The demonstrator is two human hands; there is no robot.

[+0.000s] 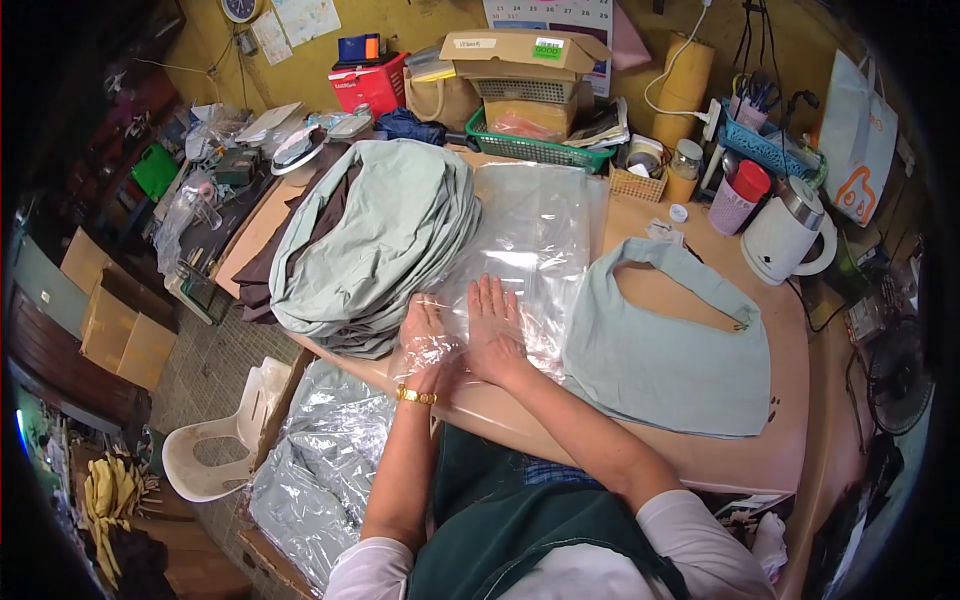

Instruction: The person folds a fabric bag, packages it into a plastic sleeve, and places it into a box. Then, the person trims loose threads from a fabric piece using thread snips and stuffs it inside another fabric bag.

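Hub = the hands, 12 = straight ahead. Nearest, at 6: dk green apron (540, 535). Clear-wrapped bundle (325, 450) at 7–8, below desk (640, 215) level; white chair (235, 425) farther out at 8.

At hub, nr desk edge: L hand (428, 335), gold-tone watch (416, 396) on wrist, is under clear film; fingers look bent, can't tell if its grip pinches anything. R hand (495, 325) palm down on clear plastic (535, 215), grip spread flat, nothing pinched. Plastic runs from hands toward 12–1, approx. flat on desk.

Grey-green cloth bag (660, 370) lies flat at 3, handle loop toward 2, just beside plastic. Pile of grey-green cloth (380, 230) at 10–11, dk brown cloth (262, 285) on its L side.

Farther: white kettle (778, 245) at 2; green basket (490, 142) w/ cardboard box (505, 68) above it at 12; red box (365, 92) at 11. Calendar (560, 10) on wall, 12.
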